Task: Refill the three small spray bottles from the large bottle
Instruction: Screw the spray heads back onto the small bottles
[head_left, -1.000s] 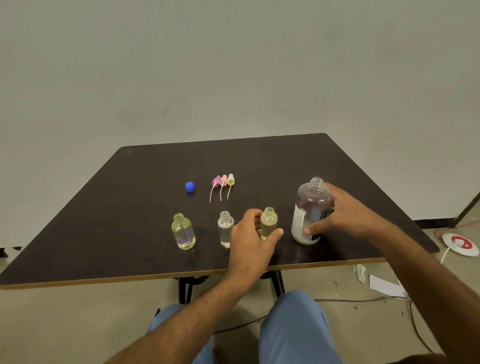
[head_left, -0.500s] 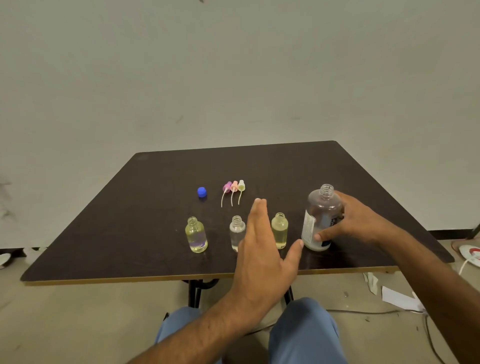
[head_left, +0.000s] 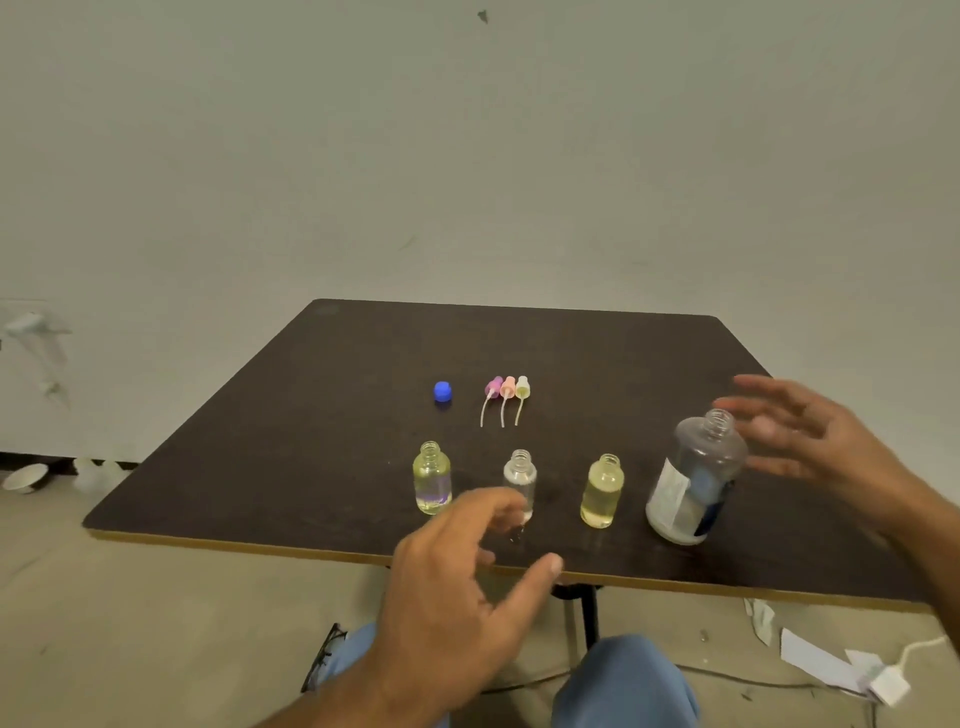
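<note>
Three small uncapped bottles stand in a row near the table's front edge: a yellowish left bottle (head_left: 431, 477), a clear middle bottle (head_left: 520, 475) and a yellow right bottle (head_left: 602, 490). To their right the large clear bottle (head_left: 693, 478) with a white label stands uncapped. My right hand (head_left: 810, 441) hovers just right of it with fingers spread, holding nothing. My left hand (head_left: 462, 592) hangs open over the front edge, its fingertips in front of the middle bottle's base. Three spray heads (head_left: 507, 389) with tubes lie behind the row, next to a blue cap (head_left: 442, 391).
The dark table (head_left: 322, 415) has a light front edge. My knees in blue trousers (head_left: 623, 680) are below it. Paper scraps and a white cable (head_left: 841, 670) lie on the floor at the right, a cup (head_left: 23, 477) at the left wall.
My right hand let go of the large bottle and drew off to the right. My left hand released the yellow right bottle, opened, and pulled back toward the front edge. The view shifted left.
</note>
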